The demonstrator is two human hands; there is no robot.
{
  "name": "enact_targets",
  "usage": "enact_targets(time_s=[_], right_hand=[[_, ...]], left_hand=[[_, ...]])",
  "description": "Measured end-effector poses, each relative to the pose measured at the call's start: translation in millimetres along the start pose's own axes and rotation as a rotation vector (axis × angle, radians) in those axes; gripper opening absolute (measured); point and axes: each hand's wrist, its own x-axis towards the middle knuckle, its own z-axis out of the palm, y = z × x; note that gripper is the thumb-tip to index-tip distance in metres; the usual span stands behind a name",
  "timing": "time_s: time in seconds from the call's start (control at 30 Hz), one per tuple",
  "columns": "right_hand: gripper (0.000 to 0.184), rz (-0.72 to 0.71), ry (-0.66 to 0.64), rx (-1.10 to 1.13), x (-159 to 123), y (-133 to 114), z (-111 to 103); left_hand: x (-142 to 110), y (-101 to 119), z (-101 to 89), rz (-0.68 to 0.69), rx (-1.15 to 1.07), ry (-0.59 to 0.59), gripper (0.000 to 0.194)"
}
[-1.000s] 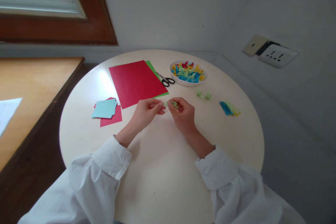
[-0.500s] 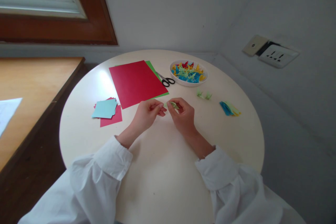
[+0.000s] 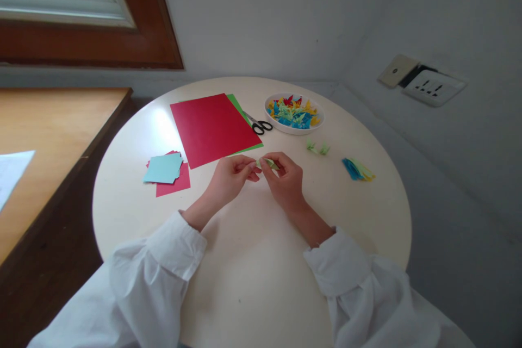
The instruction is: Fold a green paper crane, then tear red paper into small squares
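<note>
"Left hand [image 3: 228, 179] has edged closer to the right hand [image 3: 285, 176], hasn't it?"

"Slightly. Both are mostly closed, fingertips pinching a small folded green paper [image 3: 271, 163] between them, over the round table [image 3: 248, 283]."

"What lies beyond?"

"Black-handled scissors [image 3: 262, 127] beside the large red sheet [image 3: 214, 130], and a white dish [image 3: 296, 131] of colorful origami [image 3: 294, 114]."

Large red sheet [image 3: 215, 129]: smooth matt paper; small bowl [image 3: 294, 128]: glossy white.

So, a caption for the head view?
Left hand and right hand pinch pale green paper; scissors and red sheet lie beyond.
</note>
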Motion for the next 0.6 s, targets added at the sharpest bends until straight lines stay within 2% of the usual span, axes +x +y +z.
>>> enact_targets(time_s=[0.6], right_hand=[[0.007,-0.045,0.027,-0.072,-1.2,-2.7,1.1]], left_hand=[[-0.6,-11.1,1.8,0.085,0.13,0.019,0.02]])
